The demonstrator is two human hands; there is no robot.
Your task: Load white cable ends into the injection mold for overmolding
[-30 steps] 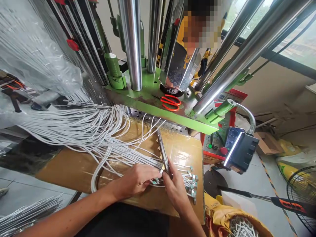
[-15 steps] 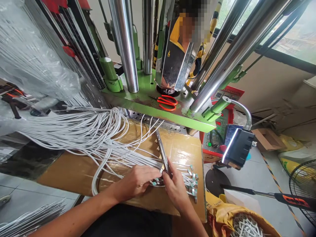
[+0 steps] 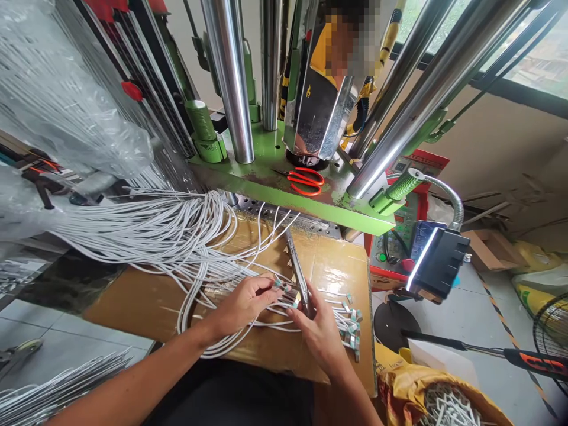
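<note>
Shifting: L hand [image 3: 242,305] is drawn up & away from the connector cluster vs. 0.5 s ago; cable ends are lifted w/ it, so they now sit apart from the rest.

L hand state: clenched; a teal-&-silver connector end [image 3: 281,286] is pinched btw thumb & fingers, held clear of the desk.

R hand state: R hand [image 3: 317,337] is laid over the cables, fingers part-spread, just beside the bar's lower end; whether anything is gripped can't be told from this view.

Cables: white cables [image 3: 177,231] are fanned out from a large loose bundle across the cardboard-topped desk [image 3: 337,266], w/ loops passing under both hands; more connector ends [image 3: 352,328] are bunched right of R hand.

Bar: narrow steel bar [image 3: 297,275] is laid diagonally on the desk, w/ small brass-coloured pieces [image 3: 289,262] lined up beside it.

Around: green press plate [image 3: 266,189] is seen past the desk, w/ orange-handled scissors [image 3: 306,180] placed on it & chrome columns [image 3: 226,77] rising from it; yellow sack [image 3: 426,378] of white parts is seen lower right.
</note>
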